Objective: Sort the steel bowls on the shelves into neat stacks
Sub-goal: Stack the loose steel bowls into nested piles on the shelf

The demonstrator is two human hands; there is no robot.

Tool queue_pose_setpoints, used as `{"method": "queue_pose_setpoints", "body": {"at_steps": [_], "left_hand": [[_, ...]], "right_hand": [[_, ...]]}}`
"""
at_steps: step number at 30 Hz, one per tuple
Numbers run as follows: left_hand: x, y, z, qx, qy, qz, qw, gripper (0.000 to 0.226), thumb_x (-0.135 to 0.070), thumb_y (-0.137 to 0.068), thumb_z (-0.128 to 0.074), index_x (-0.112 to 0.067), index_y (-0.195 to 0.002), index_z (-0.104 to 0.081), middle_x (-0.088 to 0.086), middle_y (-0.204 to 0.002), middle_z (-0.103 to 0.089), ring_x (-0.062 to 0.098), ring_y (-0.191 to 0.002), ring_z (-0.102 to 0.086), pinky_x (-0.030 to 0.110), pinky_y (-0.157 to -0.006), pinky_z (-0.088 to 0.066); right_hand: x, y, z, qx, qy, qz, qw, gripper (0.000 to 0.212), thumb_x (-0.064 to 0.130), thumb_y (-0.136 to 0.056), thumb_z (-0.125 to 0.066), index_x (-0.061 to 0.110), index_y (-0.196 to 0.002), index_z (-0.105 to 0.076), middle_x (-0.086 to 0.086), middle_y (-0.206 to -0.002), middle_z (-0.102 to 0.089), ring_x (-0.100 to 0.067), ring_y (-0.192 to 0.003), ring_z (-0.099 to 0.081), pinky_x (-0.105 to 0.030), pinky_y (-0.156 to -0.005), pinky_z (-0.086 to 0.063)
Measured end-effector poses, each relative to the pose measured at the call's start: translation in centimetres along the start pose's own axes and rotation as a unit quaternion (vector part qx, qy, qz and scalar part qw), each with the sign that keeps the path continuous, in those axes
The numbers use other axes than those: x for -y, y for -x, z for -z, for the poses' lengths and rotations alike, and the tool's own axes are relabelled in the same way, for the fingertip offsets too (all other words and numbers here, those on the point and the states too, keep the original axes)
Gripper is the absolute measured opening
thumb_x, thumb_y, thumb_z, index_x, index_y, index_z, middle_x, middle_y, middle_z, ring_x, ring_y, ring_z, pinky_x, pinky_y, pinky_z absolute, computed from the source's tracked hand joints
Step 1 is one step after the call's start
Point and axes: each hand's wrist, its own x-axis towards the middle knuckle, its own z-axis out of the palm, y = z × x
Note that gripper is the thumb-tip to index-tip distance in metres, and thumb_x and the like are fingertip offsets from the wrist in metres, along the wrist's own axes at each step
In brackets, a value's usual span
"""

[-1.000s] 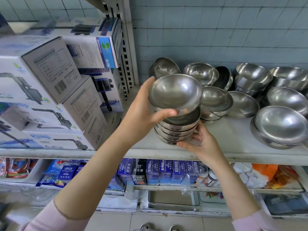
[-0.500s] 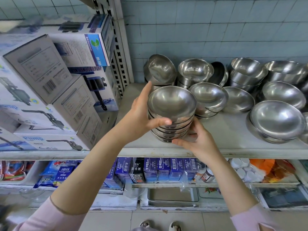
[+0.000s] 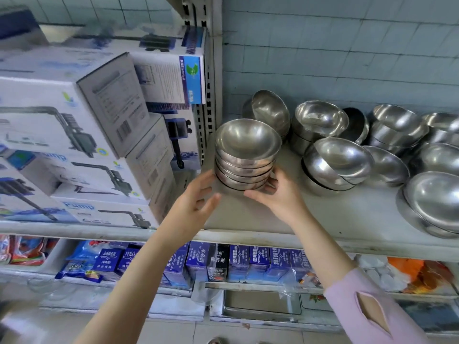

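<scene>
A neat stack of several steel bowls [image 3: 246,155] stands on the white shelf [image 3: 323,219], near its left end. My left hand [image 3: 196,197] sits at the stack's lower left with relaxed fingers, its fingertips at the bottom bowls. My right hand [image 3: 270,197] cups the stack's base from the front right, thumb and fingers curled against the lowest bowls. More steel bowls [image 3: 337,162] lie in loose, tilted piles to the right. One tilted bowl [image 3: 270,110] leans just behind the stack.
White pump boxes [image 3: 99,135] fill the shelf to the left, close beside the stack, with a slotted shelf upright [image 3: 208,70] between them. A large bowl [image 3: 437,202] sits at the right front. Blue cartons [image 3: 223,261] line the lower shelf.
My left hand has let go of the top bowl, which now sits nested on the stack, and dropped to the stack's base. My right hand stays at the bottom of the stack.
</scene>
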Motion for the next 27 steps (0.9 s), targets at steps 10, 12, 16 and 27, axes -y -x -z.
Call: {"method": "queue_pose_setpoints", "body": {"at_steps": [10, 12, 16, 27], "left_hand": [[1.2, -0.7, 0.3, -0.005, 0.024, 0.011, 1.000, 0.051, -0.019, -0.096, -0.055, -0.029, -0.143, -0.038, 0.003, -0.125, -0.056, 0.010, -0.122, -0.051, -0.004, -0.081, -0.037], [1.1, 0.3, 0.3, -0.012, 0.028, -0.016, 0.999, 0.044, -0.018, -0.095, -0.057, -0.030, -0.135, -0.045, -0.007, -0.122, -0.058, 0.006, -0.118, -0.054, 0.008, -0.092, -0.043], [0.5, 0.6, -1.9, 0.073, 0.013, -0.062, 0.995, 0.031, -0.024, -0.094, -0.058, -0.033, -0.124, -0.053, -0.022, -0.122, -0.060, -0.003, -0.113, -0.056, 0.018, -0.096, -0.046], [-5.6, -7.8, -14.9, 0.142, 0.038, -0.094, 0.985, 0.105, -0.032, -0.078, -0.078, -0.028, -0.153, -0.005, -0.010, -0.154, -0.017, -0.002, -0.139, -0.014, 0.007, -0.110, -0.015]], "right_hand": [[1.5, -1.4, -0.4, 0.030, -0.027, -0.025, 0.999, 0.095, 0.030, -0.070, -0.089, 0.018, -0.149, -0.038, 0.006, -0.145, -0.053, -0.001, -0.126, -0.055, -0.019, -0.105, -0.045], [2.3, 0.7, 0.4, 0.008, -0.044, -0.025, 0.999, 0.101, 0.032, -0.070, -0.083, 0.019, -0.155, -0.029, 0.006, -0.152, -0.042, -0.002, -0.131, -0.049, -0.011, -0.099, -0.044], [3.7, 5.9, 4.2, -0.101, -0.075, 0.003, 0.992, 0.073, 0.032, -0.072, -0.075, 0.020, -0.141, -0.051, 0.005, -0.136, -0.061, -0.002, -0.118, -0.062, -0.013, -0.093, -0.050], [1.8, 4.1, 15.8, -0.191, 0.182, 0.017, 0.964, 0.076, 0.048, -0.073, -0.078, 0.033, -0.141, -0.049, 0.013, -0.149, -0.042, -0.007, -0.135, -0.043, -0.040, -0.114, -0.039]]}}
